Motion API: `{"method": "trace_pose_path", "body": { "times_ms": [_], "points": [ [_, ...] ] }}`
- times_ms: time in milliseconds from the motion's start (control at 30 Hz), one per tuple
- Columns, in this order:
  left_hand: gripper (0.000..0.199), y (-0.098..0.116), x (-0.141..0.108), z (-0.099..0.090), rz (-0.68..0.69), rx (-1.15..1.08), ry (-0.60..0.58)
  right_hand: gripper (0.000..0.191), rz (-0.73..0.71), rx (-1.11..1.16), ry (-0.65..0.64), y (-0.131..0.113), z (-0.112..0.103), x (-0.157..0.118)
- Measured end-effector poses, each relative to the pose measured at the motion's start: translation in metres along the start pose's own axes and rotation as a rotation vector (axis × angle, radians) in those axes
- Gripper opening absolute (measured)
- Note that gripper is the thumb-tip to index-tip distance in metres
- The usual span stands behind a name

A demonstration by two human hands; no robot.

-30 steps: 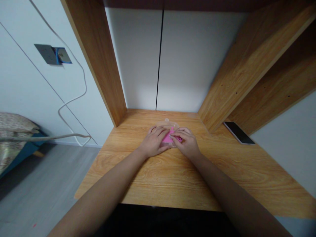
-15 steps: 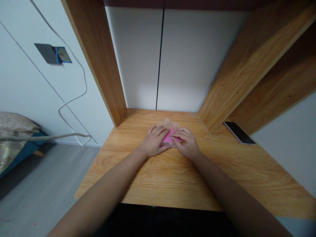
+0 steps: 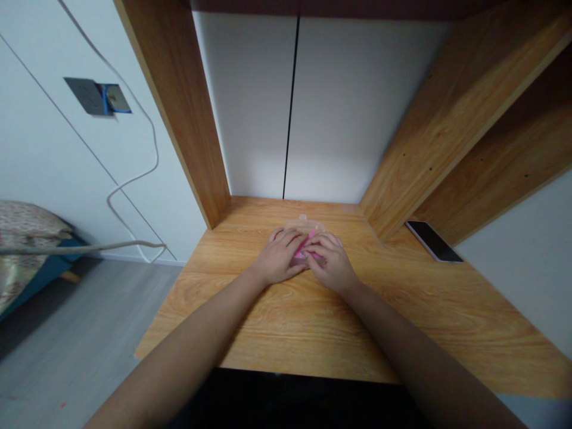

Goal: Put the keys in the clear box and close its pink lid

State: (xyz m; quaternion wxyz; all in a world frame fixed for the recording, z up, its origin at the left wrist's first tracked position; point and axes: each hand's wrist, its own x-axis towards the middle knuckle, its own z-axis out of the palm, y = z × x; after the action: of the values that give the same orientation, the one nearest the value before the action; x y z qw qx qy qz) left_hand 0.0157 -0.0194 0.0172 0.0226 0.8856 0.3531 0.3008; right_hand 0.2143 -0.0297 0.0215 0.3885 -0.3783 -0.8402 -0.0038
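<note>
Head camera looked down on your two hands at the far end of the counter (image 3: 250, 316), near its back edge and roughly midway between the side panels. Your left hand (image 3: 279, 259) and right hand (image 3: 333, 262) came together over a clear plastic packet (image 3: 305, 227), fingers bent and tips nearly meeting, and you were grasping it between them. Its rounded top stood out beyond your fingers toward the back edge, with a small tab at the top. A pink strip (image 3: 306, 241) showed between your hands, its long axis slanting from your fingers up and to the right, toward the back of the counter. Your fingers hid most of the pink and the lower part of the packet, so you could not make out its full shape or exactly what the pink piece was.

A black phone (image 3: 433, 241) lay well apart on your right, near the counter's right side, by the wooden side panel (image 3: 451, 128). Off the counter to your left, a pale cable (image 3: 134, 179) ran down the wall from a wall socket plate (image 3: 96, 98), and a patterned bed (image 3: 24, 244) sat above the grey floor (image 3: 75, 333).
</note>
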Motion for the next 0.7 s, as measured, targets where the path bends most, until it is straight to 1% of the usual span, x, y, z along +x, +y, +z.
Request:
{"method": "trace_pose_path", "body": {
  "times_ms": [167, 300, 567, 700],
  "points": [
    [0.064, 0.0006, 0.0004, -0.0015, 0.005, -0.003, -0.003, 0.019, -0.027, 0.002, -0.034, 0.0016, -0.003, 0.0007],
    [0.064, 0.0003, 0.0005, -0.0013, 0.005, -0.001, 0.0, 0.02, -0.046, 0.003, -0.038, 0.0034, -0.004, -0.0002],
    [0.066, 0.0013, -0.0001, -0.0027, 0.004, -0.001, -0.001, 0.022, -0.041, -0.007, -0.041, 0.004, -0.0089, 0.0005],
    [0.066, 0.0011, -0.0001, -0.0022, -0.003, -0.003, -0.01, 0.029, -0.071, -0.003, -0.084, 0.005, -0.0096, -0.0001]
  ]
}}
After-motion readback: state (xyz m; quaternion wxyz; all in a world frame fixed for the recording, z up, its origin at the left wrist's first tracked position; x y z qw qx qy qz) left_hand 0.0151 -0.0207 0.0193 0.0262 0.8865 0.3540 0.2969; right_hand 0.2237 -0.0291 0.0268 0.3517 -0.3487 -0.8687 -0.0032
